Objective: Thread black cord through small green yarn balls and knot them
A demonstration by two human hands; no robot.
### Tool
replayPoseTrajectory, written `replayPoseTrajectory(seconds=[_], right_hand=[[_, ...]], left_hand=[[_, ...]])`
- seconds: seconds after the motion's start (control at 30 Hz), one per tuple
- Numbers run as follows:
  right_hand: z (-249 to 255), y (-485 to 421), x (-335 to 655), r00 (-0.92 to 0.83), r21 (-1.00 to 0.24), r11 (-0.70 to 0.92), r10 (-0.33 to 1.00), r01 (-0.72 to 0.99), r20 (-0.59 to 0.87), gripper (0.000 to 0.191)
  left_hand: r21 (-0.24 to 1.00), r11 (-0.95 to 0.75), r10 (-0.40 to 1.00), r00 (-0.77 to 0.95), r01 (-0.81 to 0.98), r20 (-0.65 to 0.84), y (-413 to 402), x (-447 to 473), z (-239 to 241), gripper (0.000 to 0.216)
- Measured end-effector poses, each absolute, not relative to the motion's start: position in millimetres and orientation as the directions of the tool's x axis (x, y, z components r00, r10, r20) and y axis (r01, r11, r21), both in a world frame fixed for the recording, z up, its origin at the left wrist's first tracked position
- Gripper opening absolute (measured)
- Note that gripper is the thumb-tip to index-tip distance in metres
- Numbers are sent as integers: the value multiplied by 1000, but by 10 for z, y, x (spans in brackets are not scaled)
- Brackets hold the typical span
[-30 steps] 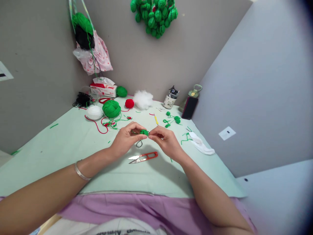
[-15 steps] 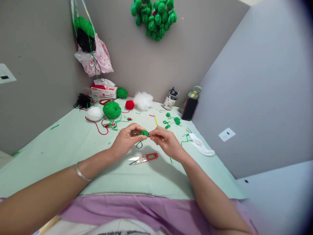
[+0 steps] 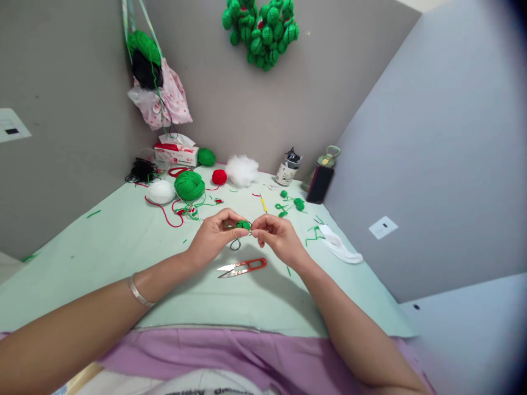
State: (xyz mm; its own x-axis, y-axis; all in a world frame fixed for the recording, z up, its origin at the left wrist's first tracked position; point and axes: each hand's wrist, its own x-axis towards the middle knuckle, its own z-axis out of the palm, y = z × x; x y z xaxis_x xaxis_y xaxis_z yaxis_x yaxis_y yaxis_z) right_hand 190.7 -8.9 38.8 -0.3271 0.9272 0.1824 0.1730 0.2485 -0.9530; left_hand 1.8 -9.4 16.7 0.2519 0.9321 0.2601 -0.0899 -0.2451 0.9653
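Between thumb and fingers my left hand (image 3: 212, 236) grips a small green crocheted piece (image 3: 244, 225) with dark thread across it. My right hand (image 3: 276, 235) is pinched closed right beside the piece's right edge. Dark thread shows near those fingertips, but the exact thing pinched is too small to make out. A loop of black thread (image 3: 235, 245) hangs below the piece. Thread snips (image 3: 242, 267) with an orange-red handle lie on the table under both hands, blades pointing left. Beyond the right hand lies a yellow-handled crochet hook (image 3: 264, 205).
Green yarn (image 3: 189, 185), white yarn (image 3: 161, 192), a red ball (image 3: 219, 176) and white stuffing (image 3: 242, 170) lie at the back. Small green crocheted pieces (image 3: 299, 204), a phone (image 3: 320, 185) and a white strip (image 3: 341, 251) are on the right. A green crocheted bunch (image 3: 267, 35) hangs above.
My right fingertips have shifted slightly at the edge of the green piece, and the piece has turned a little. The whole view has moved very slightly; the table things stay put.
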Motion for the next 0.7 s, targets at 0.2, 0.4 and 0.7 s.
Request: replayPoseTrajectory(seconds=[0.2, 0.4, 0.7], right_hand=[[380, -88, 1944, -361, -926, 325, 901, 190, 242, 5], [444, -61, 2030, -420, -911, 362, 871, 197, 255, 12], [358, -45, 1938, -419, -994, 112, 902, -5, 104, 14]], left_hand=[[959, -264, 924, 259, -104, 282, -94, 14, 185, 24], [951, -288, 921, 241, -114, 308, -87, 4, 229, 22], [959, -259, 924, 259, -116, 281, -99, 24, 182, 21]])
